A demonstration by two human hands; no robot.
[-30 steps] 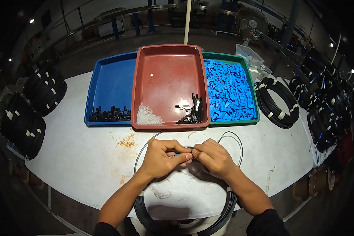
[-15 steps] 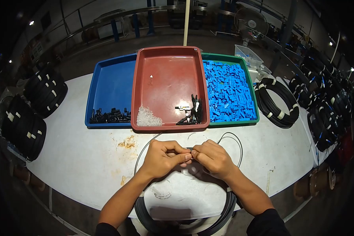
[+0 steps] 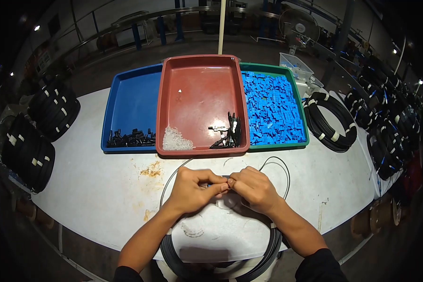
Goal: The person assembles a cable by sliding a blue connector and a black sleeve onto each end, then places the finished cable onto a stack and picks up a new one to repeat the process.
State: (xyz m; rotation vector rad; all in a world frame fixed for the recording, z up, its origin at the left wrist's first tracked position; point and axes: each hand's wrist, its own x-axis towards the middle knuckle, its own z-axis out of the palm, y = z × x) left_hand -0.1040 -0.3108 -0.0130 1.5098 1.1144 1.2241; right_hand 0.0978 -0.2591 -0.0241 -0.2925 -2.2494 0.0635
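Above the middle of the table's near part, my left hand [image 3: 195, 189] and my right hand [image 3: 254, 189] meet, fingertips pinched together. Between them shows a short dark stretch of black cable [image 3: 226, 176], mostly hidden by the fingers. A small blue bit [image 3: 205, 184] peeks out in my left hand; its kind is too small to tell. The cable loops out beyond my right hand, and another thin stretch curves past my left wrist. Below my hands, a coil of black cable [image 3: 171, 251] lies at the table's near edge, partly covered by my forearms.
A red tray [image 3: 202, 152] holds clear small pieces [image 3: 176, 140] and black parts [image 3: 233, 134]. Beside it are a blue tray [image 3: 131, 98] with black pieces and a green tray [image 3: 301, 113] full of blue clips [image 3: 272, 110]. Cable coils [image 3: 331, 123] lie right, more coils [image 3: 26, 150] left.
The hands stay pinched together in nearly the same place. A small blue bit now shows more clearly in the left hand. The trays appear shifted very slightly in view.
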